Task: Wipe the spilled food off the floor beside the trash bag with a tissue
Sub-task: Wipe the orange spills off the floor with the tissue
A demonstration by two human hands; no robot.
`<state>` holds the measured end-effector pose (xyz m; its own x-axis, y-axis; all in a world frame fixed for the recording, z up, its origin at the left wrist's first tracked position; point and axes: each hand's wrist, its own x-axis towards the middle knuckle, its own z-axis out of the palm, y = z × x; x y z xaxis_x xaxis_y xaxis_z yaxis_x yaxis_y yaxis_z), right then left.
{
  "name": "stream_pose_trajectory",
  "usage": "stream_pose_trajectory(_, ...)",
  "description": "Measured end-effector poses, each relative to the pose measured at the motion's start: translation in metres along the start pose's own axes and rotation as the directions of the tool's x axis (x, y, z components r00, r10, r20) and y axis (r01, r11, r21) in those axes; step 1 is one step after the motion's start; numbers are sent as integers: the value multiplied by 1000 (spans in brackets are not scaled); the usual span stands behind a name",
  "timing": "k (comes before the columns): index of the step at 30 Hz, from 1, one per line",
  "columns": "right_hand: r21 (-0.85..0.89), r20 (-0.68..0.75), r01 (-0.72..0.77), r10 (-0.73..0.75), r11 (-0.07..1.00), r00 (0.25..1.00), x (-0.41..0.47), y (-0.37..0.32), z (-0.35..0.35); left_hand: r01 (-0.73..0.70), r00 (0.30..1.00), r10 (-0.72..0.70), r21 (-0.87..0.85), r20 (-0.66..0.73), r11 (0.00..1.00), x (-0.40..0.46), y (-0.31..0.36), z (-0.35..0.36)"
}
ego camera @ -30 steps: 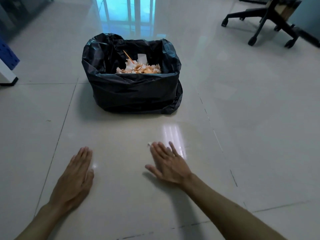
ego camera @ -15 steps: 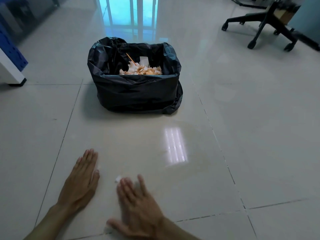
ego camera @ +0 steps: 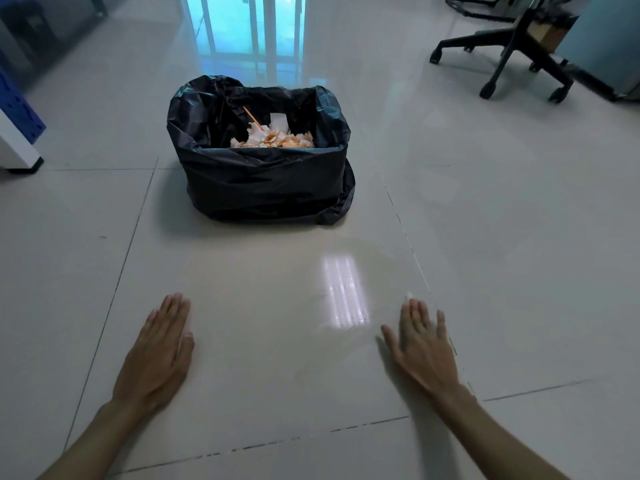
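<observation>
A black trash bag [ego camera: 266,183] stands open on the tiled floor, holding orange-stained tissues and food scraps [ego camera: 273,138]. In front of it my right hand [ego camera: 420,344] lies flat, palm down, pressing a white tissue [ego camera: 408,295] to the floor; only a small corner shows past the fingertips. My left hand [ego camera: 157,351] rests flat on the floor at the lower left, fingers together, holding nothing. The tile between my hands has a faint wet sheen around a light reflection [ego camera: 344,292]. I see no solid food on the floor.
An office chair base [ego camera: 509,60] on castors stands at the far right. A blue and white unit [ego camera: 17,133] sits at the left edge. A glass door [ego camera: 249,26] is reflected in the floor behind the bag.
My right hand swept with the tissue from the centre toward my left hand, then far out to the right. The left hand stayed planted.
</observation>
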<state>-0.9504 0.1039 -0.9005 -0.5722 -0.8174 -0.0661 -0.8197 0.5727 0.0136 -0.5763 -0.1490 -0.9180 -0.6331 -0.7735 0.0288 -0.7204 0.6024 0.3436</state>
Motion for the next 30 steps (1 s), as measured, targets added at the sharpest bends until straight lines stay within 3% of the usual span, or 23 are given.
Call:
stream_pose_trajectory(2, 54, -95, 82, -76, 995, 993, -19, -40, 7, 7, 1000, -7, -4, -4, 1000, 0, 1, 0)
stream_pose_trajectory(4, 123, -160, 262, -241, 957, 957, -45, -95, 12, 10, 1000, -10, -4, 0, 1000, -1, 1, 0)
stream_pose_trajectory(7, 172, -246, 561, -516, 810, 820, -85, -174, 23, 1, 1000, -1, 7, -6, 1000, 0, 0, -1)
stream_pose_trajectory(11, 165, -259, 673, -627, 721, 735, -93, -182, 20, -2, 1000, 2, -3, -6, 1000, -1, 0, -2)
stream_pose_trajectory(14, 95, -218, 584, -555, 806, 803, -66, -133, 11, -5, 1000, 5, -16, -2, 1000, -2, 0, -2)
stream_pose_trajectory(18, 12, -87, 182, -181, 983, 980, -22, -44, 7, 0, 1000, 0, -24, -4, 1000, -2, 0, -2)
stream_pose_trajectory(20, 24, -21, 44, -44, 999, 999, -10, -26, 6, 3, 1000, -3, -20, -9, 1000, -2, 1, -1)
stream_pose_trajectory(22, 64, 5, 26, -26, 998, 1000, -4, -46, 5, 6, 1000, -6, -20, -7, 1000, -2, 1, -2)
stream_pose_trajectory(25, 131, -94, 227, -216, 965, 972, -16, -109, 6, 8, 1000, -9, -30, -12, 999, -4, 2, -1)
stream_pose_trajectory(30, 213, -219, 653, -616, 727, 757, -48, -218, 13, 20, 1000, -21, -59, -14, 998, 0, -2, 1)
